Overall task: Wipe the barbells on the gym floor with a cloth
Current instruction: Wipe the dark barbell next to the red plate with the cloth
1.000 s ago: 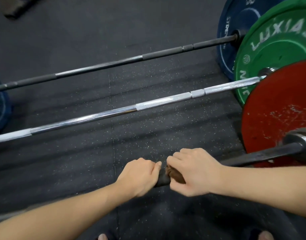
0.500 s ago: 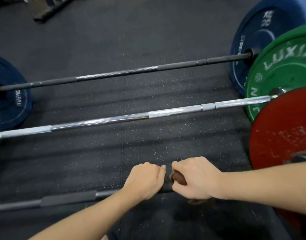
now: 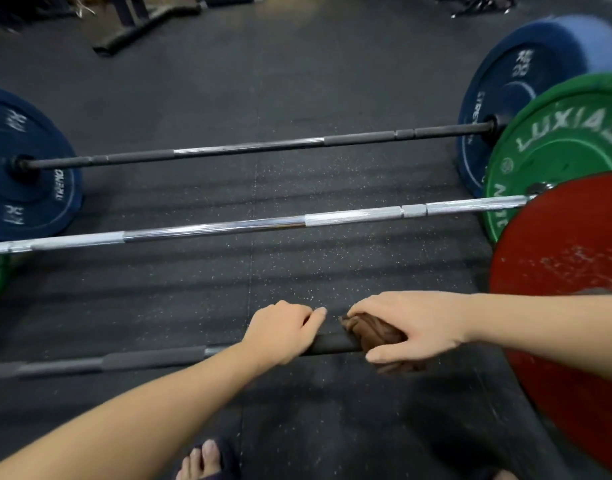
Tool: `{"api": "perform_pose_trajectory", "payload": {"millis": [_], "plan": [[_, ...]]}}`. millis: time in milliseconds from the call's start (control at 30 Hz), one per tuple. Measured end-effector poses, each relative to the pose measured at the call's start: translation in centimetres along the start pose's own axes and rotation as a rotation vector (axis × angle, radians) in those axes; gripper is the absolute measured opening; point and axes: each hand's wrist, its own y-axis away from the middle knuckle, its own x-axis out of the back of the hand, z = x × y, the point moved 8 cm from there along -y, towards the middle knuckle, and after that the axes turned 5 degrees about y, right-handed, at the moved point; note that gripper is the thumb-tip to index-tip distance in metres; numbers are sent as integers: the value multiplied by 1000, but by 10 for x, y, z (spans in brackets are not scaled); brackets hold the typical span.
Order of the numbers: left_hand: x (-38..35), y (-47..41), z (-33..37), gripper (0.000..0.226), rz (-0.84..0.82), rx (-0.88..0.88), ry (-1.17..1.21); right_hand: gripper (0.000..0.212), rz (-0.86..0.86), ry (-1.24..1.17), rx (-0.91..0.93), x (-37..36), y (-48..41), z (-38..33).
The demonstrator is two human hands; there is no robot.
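Loosened a little since a moment ago, the right hand (image 3: 418, 323) lets more of the brown cloth (image 3: 370, 329) show. Its grip wraps over the cloth, thumb below, pinching it round the nearest barbell (image 3: 152, 358), low in the middle of the frame. The left hand (image 3: 280, 332) grips the bare bar just beside it. Wiping this bar looks like the step in hand. Next, I think, the cloth should slide along toward the red plate (image 3: 567, 271) at the right.

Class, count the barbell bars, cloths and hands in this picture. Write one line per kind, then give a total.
Barbell bars: 3 (far dark bar, chrome bar, near bar)
Cloths: 1 (brown cloth)
Hands: 2 (left hand, right hand)
Total: 6
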Motion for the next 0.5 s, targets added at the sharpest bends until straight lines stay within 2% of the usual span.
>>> {"api": "perform_pose_trajectory", "payload": {"millis": [233, 500], "plan": [[7, 12, -47, 61, -49, 69, -97, 53, 218, 196, 9, -13, -10, -12], [1, 2, -42, 55, -79, 25, -118, 53, 277, 237, 28, -11, -38, -43]]}}
